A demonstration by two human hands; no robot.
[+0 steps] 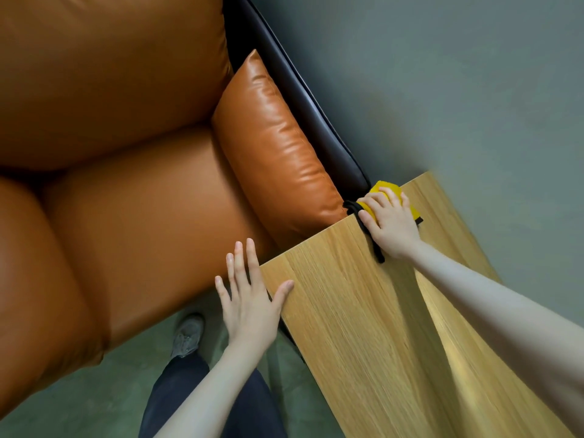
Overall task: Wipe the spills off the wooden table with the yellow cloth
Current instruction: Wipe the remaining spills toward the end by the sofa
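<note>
— How far along is the wiping judged to be?

— Nearest the camera, the wooden counter (379, 327) is seen dry and streak-free; no spill can be made out on its grain. The left hand (249, 298) is held flat at the near corner, fingers (251, 257) spread and released, the thumb laid on the counter's edge. Farther off, the yellow cloth (384, 188) is pressed to the far corner by the right hand (390, 222), its fingers curled over the bunched, black-trimmed fabric. The job is judged nearly finished, with only that last corner left, though small spots could be missed at this angle.

— And the room beyond?

— An orange leather sofa (110, 153) with a matching cushion (278, 147) is set just beside the counter. A grey-green floor (442, 74) is seen beyond, a shoe (188, 335) and dark trousers (180, 387) below.
</note>
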